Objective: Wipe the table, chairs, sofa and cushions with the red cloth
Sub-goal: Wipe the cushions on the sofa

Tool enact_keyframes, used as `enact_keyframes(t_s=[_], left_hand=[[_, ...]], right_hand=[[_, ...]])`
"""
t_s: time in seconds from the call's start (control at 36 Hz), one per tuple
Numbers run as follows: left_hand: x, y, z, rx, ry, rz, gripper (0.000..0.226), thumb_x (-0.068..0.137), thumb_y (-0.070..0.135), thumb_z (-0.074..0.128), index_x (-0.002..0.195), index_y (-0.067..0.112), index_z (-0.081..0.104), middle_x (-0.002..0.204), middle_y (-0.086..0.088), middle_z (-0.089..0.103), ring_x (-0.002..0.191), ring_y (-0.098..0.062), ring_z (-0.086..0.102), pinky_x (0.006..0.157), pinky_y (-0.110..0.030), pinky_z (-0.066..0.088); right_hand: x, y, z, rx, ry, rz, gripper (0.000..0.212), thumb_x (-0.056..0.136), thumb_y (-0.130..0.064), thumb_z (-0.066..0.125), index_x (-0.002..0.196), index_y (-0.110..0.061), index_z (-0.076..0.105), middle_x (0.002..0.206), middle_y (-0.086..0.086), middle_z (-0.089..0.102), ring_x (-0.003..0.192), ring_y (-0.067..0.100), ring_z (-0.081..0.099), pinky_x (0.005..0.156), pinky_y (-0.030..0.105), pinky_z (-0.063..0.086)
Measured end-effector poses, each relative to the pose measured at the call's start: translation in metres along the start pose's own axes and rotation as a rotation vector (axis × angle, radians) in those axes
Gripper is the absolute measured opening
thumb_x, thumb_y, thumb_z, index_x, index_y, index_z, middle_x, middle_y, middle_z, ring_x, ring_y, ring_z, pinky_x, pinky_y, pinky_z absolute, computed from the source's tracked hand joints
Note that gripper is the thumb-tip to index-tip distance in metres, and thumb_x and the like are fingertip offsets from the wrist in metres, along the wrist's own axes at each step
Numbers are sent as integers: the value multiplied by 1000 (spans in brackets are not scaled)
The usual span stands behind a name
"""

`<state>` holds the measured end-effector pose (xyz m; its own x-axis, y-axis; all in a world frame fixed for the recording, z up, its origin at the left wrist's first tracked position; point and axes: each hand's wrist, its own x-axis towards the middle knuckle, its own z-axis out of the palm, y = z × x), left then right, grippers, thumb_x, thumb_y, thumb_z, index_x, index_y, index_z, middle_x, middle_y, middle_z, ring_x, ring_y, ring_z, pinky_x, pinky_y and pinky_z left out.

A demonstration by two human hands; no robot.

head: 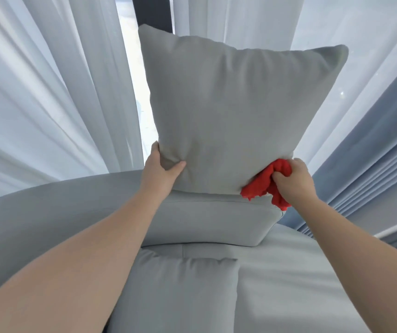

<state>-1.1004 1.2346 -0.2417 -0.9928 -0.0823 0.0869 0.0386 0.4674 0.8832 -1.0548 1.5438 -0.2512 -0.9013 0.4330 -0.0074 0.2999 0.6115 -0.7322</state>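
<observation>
A large grey cushion is held upright above the sofa. My left hand pinches its lower left corner, thumb on the front face. My right hand grips the bunched red cloth against the cushion's lower right corner. The cushion's bottom edge sits just over a grey back cushion of the sofa. A smaller grey cushion lies on the seat below.
White sheer curtains hang behind the sofa on the left and right, with a dark window post between them. Blue-grey pleated drapes hang at the right. The sofa's curved backrest runs along the left.
</observation>
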Motion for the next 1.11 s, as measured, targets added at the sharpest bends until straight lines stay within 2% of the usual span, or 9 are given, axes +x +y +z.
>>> enact_keyframes(t_s=[0.08, 0.17, 0.25, 0.33, 0.56, 0.72, 0.86, 0.97, 1.11], left_hand=[[-18, -13, 11, -56, 75, -152, 65, 82, 43, 68, 136, 26, 35, 99, 34, 44, 87, 14, 48, 71, -4, 33], [-37, -26, 19, -12, 161, -223, 36, 88, 39, 60, 120, 27, 48, 90, 33, 43, 77, 13, 50, 61, 3, 28], [-63, -33, 23, 9, 131, -297, 34, 92, 37, 55, 116, 14, 58, 108, 2, 61, 98, -18, 56, 83, -19, 39], [-111, -47, 25, 131, 19, -290, 23, 93, 30, 53, 94, 9, 62, 94, -13, 63, 90, -24, 57, 85, -31, 41], [-247, -124, 6, 346, -111, -574, 40, 96, 25, 52, 132, 8, 50, 136, -9, 52, 125, -24, 48, 100, -27, 32], [-292, -171, -14, 417, -160, -605, 43, 97, 27, 51, 136, 11, 45, 141, -7, 47, 129, -22, 43, 104, -28, 30], [-285, -209, -22, 430, -131, -595, 53, 97, 33, 49, 143, 10, 36, 146, -9, 40, 132, -25, 39, 103, -30, 30], [-266, -249, -28, 407, -119, -762, 66, 96, 50, 39, 143, 4, 30, 143, -14, 40, 126, -32, 44, 90, -29, 35], [-266, -284, -19, 339, -141, -910, 85, 88, 71, 27, 149, 12, 19, 149, -10, 35, 129, -30, 41, 96, -34, 37]], right_hand=[[-14, 10, 0, 82, 55, 44, 16, 75, -22, 53, 89, -20, 60, 117, 3, 51, 76, 19, 57, 70, 31, 44], [-29, 9, -2, 183, 37, 68, 23, 70, -27, 49, 89, -24, 61, 114, 4, 58, 78, 25, 65, 70, 36, 54], [-51, 6, -7, 312, -14, 73, 22, 71, -25, 46, 87, -32, 60, 82, 2, 73, 64, 27, 70, 56, 45, 59], [-89, 15, -7, 398, -80, 95, 22, 78, -22, 46, 87, -37, 59, 73, -3, 74, 58, 24, 70, 44, 42, 56], [-181, 53, 26, 341, -469, 159, 42, 85, -8, 40, 69, -37, 65, 59, -3, 69, 42, 26, 64, 31, 20, 39], [-206, 65, 78, 303, -620, 165, 41, 72, -7, 32, 74, -28, 67, 66, 2, 71, 49, 34, 66, 35, 27, 46], [-210, 83, 122, 184, -532, 123, 32, 77, -19, 41, 91, -28, 69, 92, 6, 71, 72, 30, 70, 63, 41, 59], [-218, 126, 144, 75, -456, 334, 16, 87, -38, 52, 93, -27, 63, 96, 4, 69, 81, 26, 64, 76, 37, 53], [-243, 166, 165, 417, -502, 679, 11, 89, -30, 63, 86, -20, 65, 88, 7, 71, 78, 25, 67, 80, 35, 54]])
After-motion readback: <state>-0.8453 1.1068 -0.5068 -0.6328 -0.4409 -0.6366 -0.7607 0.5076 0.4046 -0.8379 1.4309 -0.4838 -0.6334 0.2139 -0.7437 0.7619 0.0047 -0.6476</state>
